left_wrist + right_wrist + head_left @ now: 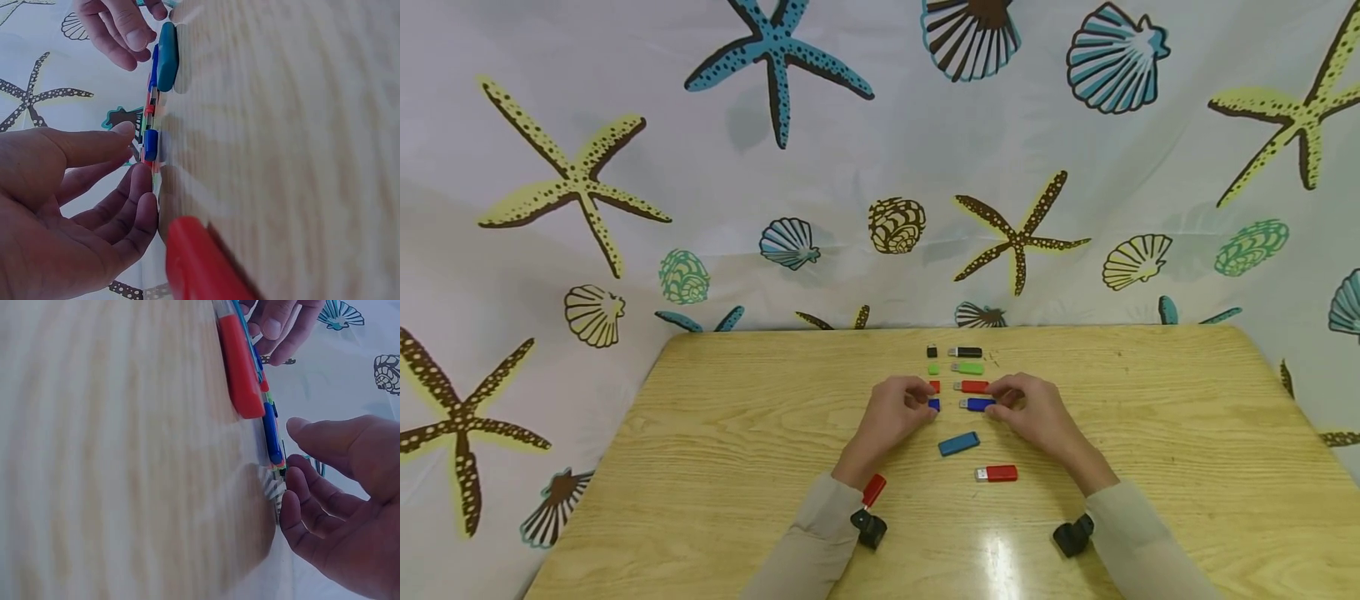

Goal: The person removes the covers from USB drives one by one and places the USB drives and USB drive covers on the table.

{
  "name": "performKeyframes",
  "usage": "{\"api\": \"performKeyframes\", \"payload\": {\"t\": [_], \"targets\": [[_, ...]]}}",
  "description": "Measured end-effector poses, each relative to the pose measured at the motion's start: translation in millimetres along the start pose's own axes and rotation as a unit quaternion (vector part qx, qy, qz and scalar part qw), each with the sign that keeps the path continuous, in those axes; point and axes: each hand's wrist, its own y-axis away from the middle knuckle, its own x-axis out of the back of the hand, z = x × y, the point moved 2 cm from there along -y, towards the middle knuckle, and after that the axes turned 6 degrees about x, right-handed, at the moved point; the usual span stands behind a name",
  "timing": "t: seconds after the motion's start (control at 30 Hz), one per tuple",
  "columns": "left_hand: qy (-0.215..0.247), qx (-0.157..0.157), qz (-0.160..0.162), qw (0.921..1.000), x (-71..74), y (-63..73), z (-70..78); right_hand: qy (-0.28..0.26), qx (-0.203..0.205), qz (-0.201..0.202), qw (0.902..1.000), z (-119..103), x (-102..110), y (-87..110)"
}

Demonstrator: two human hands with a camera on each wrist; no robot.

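- Landmark: teal piece [958, 443], set at a slant on the table [737, 417].
- Blue stick [976, 405]: just beyond teal piece, a bit right; long axis runs left-right, metal plug pointing left.
- Blue cap [934, 405]: beyond teal piece, off to its left, roughly in line with the plug, gap between them.
- Key relation: cap and stick share about one axis, so any joining would likely run along it, sideways.
- Left hand [895, 408]: beyond and left of teal piece, nearer the cap; fingers loosely bent, nothing visibly pinched.
- Right hand [1033, 408]: beyond and right of teal piece, nearer the stick, at its plugless end; fingers relaxed, thumb apart, no grasp seen. Can't tell if either touches.
- Red cap [935, 387] and red stick [973, 387]: next row past the blue pair, farther from teal piece; same sideways layout.
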Motion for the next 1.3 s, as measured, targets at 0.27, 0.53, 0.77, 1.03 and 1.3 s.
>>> {"api": "performKeyframes", "payload": {"t": [0.27, 0.53, 0.77, 1.03, 1.3], "targets": [[0.017, 0.004, 0.002, 0.9998, 1.2, 8.6, -0.7, -0.010, 0.017, 0.011, 0.9998, -1, 2, 9.0], [0.040, -0.012, -0.012, 0.9991, 2.2, 16.0, -3.8, -0.024, 0.026, 0.016, 0.9992, -6, 3, 16.4], [0.035, -0.027, -0.017, 0.9989, 1.4, 21.2, -6.4, -0.040, 0.020, 0.017, 0.9989, -9, 2, 22.5], [0.046, -0.040, -0.028, 0.9977, 1.8, 30.3, -7.3, -0.059, 0.020, 0.010, 0.9980, -13, -1, 26.8], [0.048, -0.036, -0.040, 0.9974, -1.8, 39.6, -9.2, -0.066, 0.006, -0.017, 0.9976, -13, -8, 29.0]]}}
